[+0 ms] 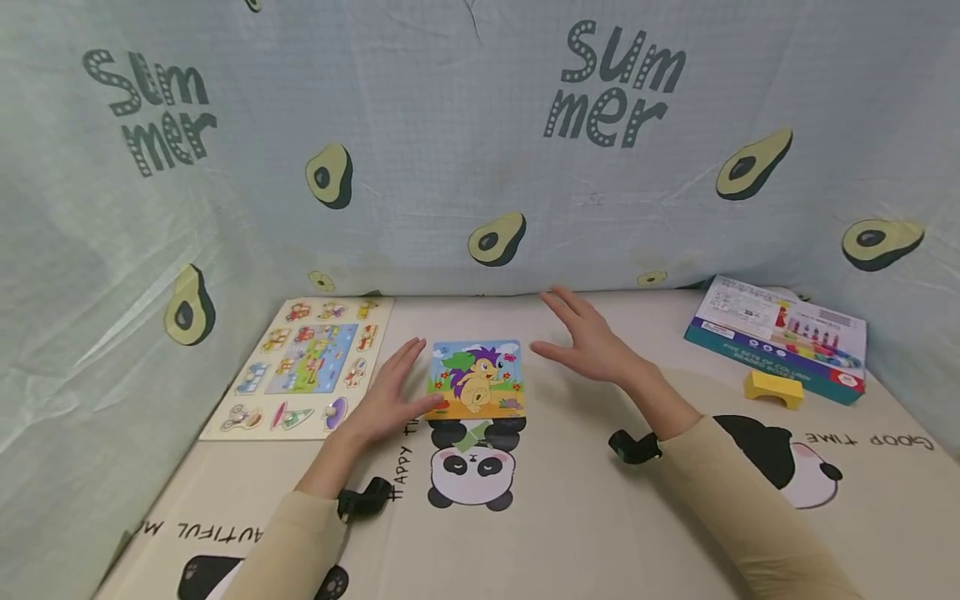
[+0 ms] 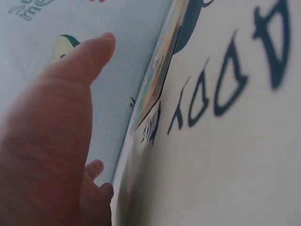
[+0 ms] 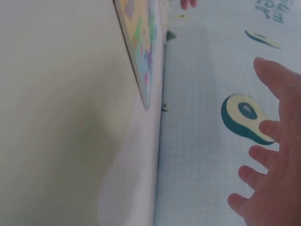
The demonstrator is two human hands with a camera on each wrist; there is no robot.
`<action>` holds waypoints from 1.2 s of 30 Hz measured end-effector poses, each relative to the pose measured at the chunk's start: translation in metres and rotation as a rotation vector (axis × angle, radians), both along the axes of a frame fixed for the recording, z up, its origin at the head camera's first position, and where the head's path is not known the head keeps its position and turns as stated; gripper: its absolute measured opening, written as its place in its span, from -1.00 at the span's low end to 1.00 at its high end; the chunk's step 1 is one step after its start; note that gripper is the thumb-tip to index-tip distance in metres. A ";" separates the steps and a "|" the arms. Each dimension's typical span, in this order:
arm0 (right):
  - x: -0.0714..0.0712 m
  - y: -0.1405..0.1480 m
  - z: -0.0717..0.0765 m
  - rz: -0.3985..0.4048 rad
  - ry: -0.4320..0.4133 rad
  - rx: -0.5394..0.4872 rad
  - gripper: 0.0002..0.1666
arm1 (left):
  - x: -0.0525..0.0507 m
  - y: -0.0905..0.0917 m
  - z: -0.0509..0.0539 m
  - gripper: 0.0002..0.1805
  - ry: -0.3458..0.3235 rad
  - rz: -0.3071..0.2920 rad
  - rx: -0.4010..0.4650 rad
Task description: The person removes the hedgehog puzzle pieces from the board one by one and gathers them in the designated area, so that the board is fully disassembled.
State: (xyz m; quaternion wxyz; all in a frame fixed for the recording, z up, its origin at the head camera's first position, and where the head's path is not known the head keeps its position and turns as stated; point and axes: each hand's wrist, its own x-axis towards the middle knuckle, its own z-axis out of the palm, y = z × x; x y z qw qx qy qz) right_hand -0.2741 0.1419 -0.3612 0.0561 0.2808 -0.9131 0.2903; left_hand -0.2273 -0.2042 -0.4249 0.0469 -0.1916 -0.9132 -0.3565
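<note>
A small square puzzle board with a cartoon hedgehog picture lies flat on the printed cloth, and its thin edge shows in both wrist views. Beside its left edge is my left hand, fingers extended and thumb reaching toward the board; whether the thumb touches it is unclear in the head view, while the left wrist view shows the thumb apart from it. To the right of the board my right hand hovers with fingers spread and nothing held. The right wrist view shows the right fingers separated, away from the board.
A larger wooden peg puzzle with vehicle and toy pictures lies at the left. At the back right sits a teal and white box, with a yellow arch block in front of it. A pale curtain hangs behind.
</note>
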 end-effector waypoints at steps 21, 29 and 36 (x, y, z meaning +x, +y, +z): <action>-0.027 -0.065 -0.007 0.045 -0.145 -0.048 -0.09 | -0.003 0.002 -0.006 -0.02 -0.021 -0.082 -0.008; -0.034 -0.089 -0.008 0.100 -0.175 -0.006 -0.18 | 0.000 -0.002 -0.005 -0.02 -0.051 -0.098 -0.109; -0.038 -0.102 -0.012 0.119 -0.209 0.036 -0.23 | 0.001 0.001 -0.005 -0.10 -0.070 -0.104 -0.160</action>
